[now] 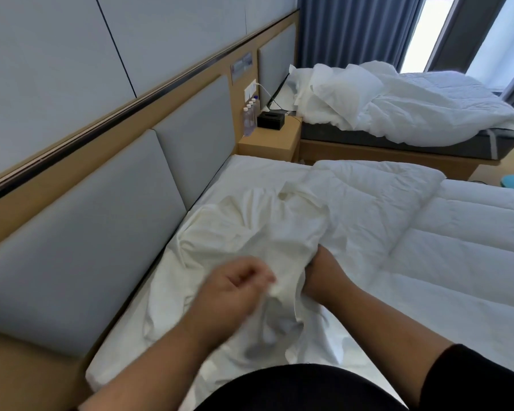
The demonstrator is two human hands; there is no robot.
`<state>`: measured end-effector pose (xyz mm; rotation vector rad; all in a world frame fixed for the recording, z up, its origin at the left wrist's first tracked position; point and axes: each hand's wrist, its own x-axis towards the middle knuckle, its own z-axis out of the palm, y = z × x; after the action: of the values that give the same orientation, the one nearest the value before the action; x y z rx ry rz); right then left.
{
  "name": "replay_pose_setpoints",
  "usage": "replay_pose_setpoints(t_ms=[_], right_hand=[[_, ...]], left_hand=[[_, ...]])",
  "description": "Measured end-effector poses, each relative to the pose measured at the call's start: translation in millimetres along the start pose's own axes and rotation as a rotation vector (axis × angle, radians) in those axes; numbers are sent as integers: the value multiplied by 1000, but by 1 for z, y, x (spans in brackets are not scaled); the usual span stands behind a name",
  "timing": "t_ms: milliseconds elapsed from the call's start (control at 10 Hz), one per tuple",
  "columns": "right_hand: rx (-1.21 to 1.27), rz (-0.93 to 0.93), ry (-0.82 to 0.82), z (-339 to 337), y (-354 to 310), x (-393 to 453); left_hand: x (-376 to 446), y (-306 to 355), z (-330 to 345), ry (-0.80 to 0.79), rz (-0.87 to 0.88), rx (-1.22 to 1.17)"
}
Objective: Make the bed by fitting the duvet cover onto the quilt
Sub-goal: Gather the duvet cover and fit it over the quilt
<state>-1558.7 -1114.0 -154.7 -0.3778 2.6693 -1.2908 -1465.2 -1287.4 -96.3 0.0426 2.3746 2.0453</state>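
A crumpled cream-white duvet cover (250, 232) lies bunched at the head of the near bed. The white quilted quilt (457, 232) spreads to its right, one corner folded back near the cover. My left hand (235, 287) is blurred, its fingers curled and pinching an edge of the cover. My right hand (321, 274) reaches into the cover; its fingers are hidden inside the cloth.
A grey padded headboard (101, 247) runs along the left. A wooden nightstand (267, 140) holds water bottles (250, 114) and a black tissue box (270, 120). A second bed (398, 114) with rumpled white bedding stands beyond. Blue curtains (353, 28) hang at the back.
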Motion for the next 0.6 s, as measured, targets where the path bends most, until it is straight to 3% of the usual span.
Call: replay_pose_setpoints(t_ms=[100, 200, 300, 400, 500, 600], right_hand=[[-116, 117, -154, 9, 5, -12], [-211, 247, -200, 10, 10, -17], [-190, 200, -83, 12, 32, -5], [-140, 105, 49, 3, 19, -14], [85, 58, 223, -13, 11, -30], [165, 73, 161, -30, 10, -60]], left_hand=[[44, -21, -39, 244, -68, 103], [57, -41, -35, -165, -270, 491], [51, -55, 9, -160, -265, 324], [51, -56, 25, 7, -106, 316], [77, -51, 6, 289, -197, 274], [98, -40, -29, 480, -284, 240]])
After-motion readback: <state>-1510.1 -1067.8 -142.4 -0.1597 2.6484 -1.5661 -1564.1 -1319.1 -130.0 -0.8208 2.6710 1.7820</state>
